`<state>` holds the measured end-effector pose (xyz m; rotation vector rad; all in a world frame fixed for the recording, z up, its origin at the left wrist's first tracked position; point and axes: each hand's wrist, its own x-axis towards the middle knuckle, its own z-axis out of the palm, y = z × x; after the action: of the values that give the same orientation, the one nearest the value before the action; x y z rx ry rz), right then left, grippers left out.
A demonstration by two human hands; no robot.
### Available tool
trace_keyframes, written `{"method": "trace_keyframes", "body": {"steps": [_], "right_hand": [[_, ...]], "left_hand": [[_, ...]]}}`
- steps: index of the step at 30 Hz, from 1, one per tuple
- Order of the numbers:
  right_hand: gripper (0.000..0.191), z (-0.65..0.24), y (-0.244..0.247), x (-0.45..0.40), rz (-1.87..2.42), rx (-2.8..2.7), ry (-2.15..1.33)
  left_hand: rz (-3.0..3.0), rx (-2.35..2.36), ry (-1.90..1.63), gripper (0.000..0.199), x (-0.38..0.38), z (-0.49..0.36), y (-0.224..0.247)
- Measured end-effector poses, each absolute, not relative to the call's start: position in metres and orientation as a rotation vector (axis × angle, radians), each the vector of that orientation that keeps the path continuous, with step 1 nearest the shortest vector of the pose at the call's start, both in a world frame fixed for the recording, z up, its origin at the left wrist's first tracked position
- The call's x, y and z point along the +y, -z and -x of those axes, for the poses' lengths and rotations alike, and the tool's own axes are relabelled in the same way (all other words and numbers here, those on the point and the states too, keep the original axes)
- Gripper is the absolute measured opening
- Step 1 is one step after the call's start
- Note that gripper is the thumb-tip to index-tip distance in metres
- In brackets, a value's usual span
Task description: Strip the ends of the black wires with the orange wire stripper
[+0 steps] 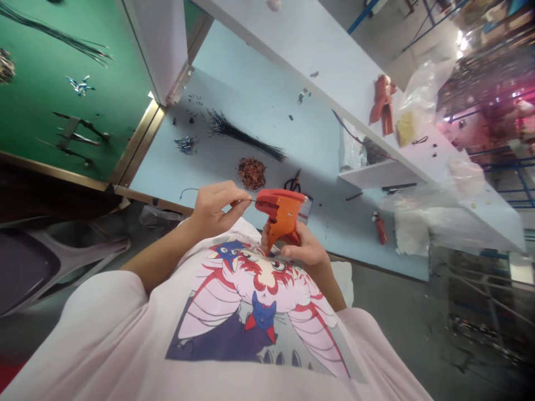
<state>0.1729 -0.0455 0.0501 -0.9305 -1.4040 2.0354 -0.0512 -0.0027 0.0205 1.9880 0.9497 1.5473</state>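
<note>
My right hand (307, 245) is wrapped round the handle of an orange and red wire stripper (286, 214), held upright close to my shirt. My left hand (219, 209) pinches a thin dark wire (190, 190) between thumb and fingers. One end of that wire reaches the red jaws of the stripper; whether the jaws grip it I cannot tell. Its other end, with a small blue tip, sticks out to the left behind my hand. Beyond my hands, on the light blue table, lie a pile of copper-coloured scraps (251, 172) and a bundle of dark wires (246, 135).
Black-handled cutters (292, 182) lie just behind the stripper. A heap of blue-tipped pieces (186, 145) sits at the left. A white shelf (334, 67) runs over the table, bearing a red tool (382, 106) and plastic bags. A green table (37, 111) adjoins on the left.
</note>
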Motion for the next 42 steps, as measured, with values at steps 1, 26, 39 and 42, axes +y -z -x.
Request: {"method": "trace_keyframes", "body": {"steps": [1,26,39,42], "right_hand": [[0.041,-0.1730,-0.0499,-0.0453,0.932,-1.395,-2.044],[0.028,-0.1700,-0.0514,-0.0484,1.029,-1.378,-1.969],[0.037,-0.1664,-0.0528,-0.0450,0.906,-1.245,-2.077],[0.036,-0.1659,-0.0529,-0.0452,0.944,-1.263,-2.061]], "left_hand": [[-1.972,0.952,-1.525,0.005,-0.0029,0.0516,-0.0212],[-1.804,1.014,-1.418,0.006,-0.0078,0.0485,-0.0215],[-1.547,1.112,-1.304,0.012,-0.0057,0.0487,-0.0239],[-1.459,1.058,-1.228,0.015,-0.0041,0.0489,-0.0248]]}}
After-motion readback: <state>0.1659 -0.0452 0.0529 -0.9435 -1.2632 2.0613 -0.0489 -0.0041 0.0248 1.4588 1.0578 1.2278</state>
